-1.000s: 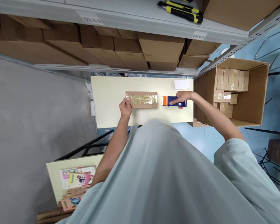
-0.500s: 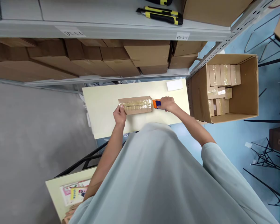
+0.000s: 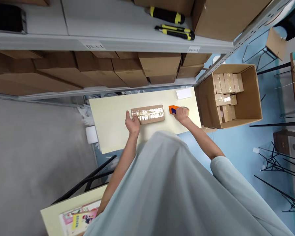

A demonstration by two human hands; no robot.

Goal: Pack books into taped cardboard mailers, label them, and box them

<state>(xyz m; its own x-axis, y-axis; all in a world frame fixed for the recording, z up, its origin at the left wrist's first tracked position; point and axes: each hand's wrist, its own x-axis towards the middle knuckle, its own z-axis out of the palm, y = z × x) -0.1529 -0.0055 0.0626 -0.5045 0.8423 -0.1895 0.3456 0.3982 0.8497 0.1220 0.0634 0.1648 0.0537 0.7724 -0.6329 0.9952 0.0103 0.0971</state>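
Note:
A long cardboard box (image 3: pixel 151 115) lies on the cream tabletop (image 3: pixel 113 131), with shiny clear tape along its upper face. My left hand (image 3: pixel 132 124) grips its left end, thumb on top. To the right, apart from the box, my right hand (image 3: pixel 181 114) is closed around an orange and blue tape dispenser (image 3: pixel 172 109); part of the tape roll shows beyond the fingers. A white paper slip (image 3: pixel 184 93) rests near the table's back right corner.
Right of the table stands a large open carton (image 3: pixel 207 105) with several small taped boxes (image 3: pixel 228 113) inside. A metal shelf (image 3: pixel 113 44) crosses the back, holding brown cartons (image 3: pixel 159 65) and utility knives (image 3: pixel 177 32). A second table with booklets (image 3: pixel 85 220) is at lower left.
My right hand has drawn the tape dispenser away from the box's right end, leaving a gap. My left hand still holds the left end. The whole view has shifted slightly.

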